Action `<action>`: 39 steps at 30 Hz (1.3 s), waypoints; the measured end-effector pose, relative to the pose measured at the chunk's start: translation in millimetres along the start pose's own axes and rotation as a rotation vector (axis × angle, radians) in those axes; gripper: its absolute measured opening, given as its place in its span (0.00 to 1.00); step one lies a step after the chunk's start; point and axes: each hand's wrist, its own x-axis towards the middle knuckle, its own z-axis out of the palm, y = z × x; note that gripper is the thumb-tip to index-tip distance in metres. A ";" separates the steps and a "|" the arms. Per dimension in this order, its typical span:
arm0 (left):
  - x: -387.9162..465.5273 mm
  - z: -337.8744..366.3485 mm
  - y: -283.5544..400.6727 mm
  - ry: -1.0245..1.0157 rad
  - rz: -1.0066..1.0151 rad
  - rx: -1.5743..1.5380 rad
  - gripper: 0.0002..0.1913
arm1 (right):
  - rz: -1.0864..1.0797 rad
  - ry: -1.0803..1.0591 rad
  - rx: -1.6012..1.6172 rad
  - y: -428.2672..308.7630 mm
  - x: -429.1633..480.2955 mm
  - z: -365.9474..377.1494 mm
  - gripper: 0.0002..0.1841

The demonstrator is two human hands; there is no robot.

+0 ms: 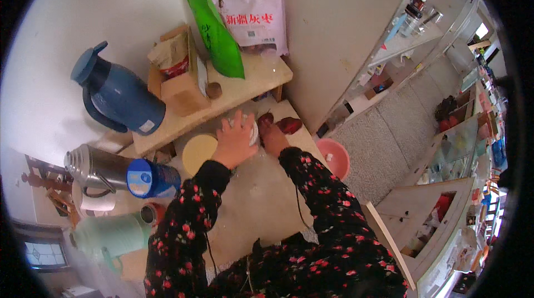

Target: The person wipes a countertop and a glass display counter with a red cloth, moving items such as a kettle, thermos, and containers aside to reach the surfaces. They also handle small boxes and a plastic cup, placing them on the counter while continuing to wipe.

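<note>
My left hand (236,139) lies with its fingers spread over a round whitish thing (253,130), partly hidden beneath it; whether it grips this is unclear. Beside it, my right hand (273,138) touches or reaches over a dark red object (265,120), its fingers mostly hidden. A second dark red, shiny object (289,125) lies just right of that hand. Left of my left hand is a round yellow lid or bowl (200,154). All of these are on a light tabletop (258,191), below the edge of a raised wooden shelf (267,73).
The shelf holds a blue thermos jug (125,98), an open cardboard box (185,91), a green packet (219,43) and a pink bag (254,16). A steel flask (102,168), a blue-lidded can (152,178) and a pale green flask (110,233) stand left. A pink basin (333,158) is right.
</note>
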 end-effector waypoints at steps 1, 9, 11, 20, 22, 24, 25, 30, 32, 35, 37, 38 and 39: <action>-1.1 0.4 0.0 0.027 0.006 0.006 0.48 | -0.034 0.050 -0.030 -13.6 -29.5 -1.2 0.26; 0.5 -2.3 1.3 0.042 0.011 0.000 0.47 | -0.083 -0.092 0.212 -52.9 -189.3 -35.5 0.27; 0.6 -2.4 1.7 0.047 0.013 0.009 0.47 | -0.072 -0.037 0.230 -42.4 -159.7 -28.2 0.27; 0.2 -2.4 3.7 0.027 0.003 0.001 0.50 | -0.061 0.109 0.117 21.4 50.2 -1.0 0.33; 0.3 -3.5 5.5 0.038 0.005 0.023 0.49 | -0.127 0.153 0.168 27.1 64.9 -1.7 0.35; 2.2 -4.3 7.5 0.041 0.013 0.038 0.49 | -0.124 0.211 0.131 27.5 69.5 0.5 0.31; 3.8 -5.0 8.0 0.031 0.013 0.048 0.49 | -0.107 0.186 0.105 27.5 69.7 2.6 0.29; 12.6 -6.2 15.1 0.089 0.133 0.070 0.47 | 0.225 0.241 0.171 30.9 49.9 16.3 0.31; 19.8 -5.0 22.3 0.119 0.185 0.064 0.46 | 0.330 0.237 0.082 40.5 29.0 18.6 0.30; 37.0 1.0 43.5 0.180 0.192 -0.083 0.44 | 0.396 0.164 0.002 53.7 -8.2 13.7 0.30; 53.9 5.2 54.6 0.160 0.223 -0.065 0.45 | 0.385 0.183 0.012 49.5 -42.2 10.4 0.31; 64.0 6.1 58.7 0.161 0.230 -0.059 0.45 | 0.397 0.175 0.085 49.0 -56.7 6.0 0.31; 73.1 6.5 61.4 0.170 0.239 -0.054 0.45 | 0.411 0.159 0.159 47.0 -69.9 1.6 0.31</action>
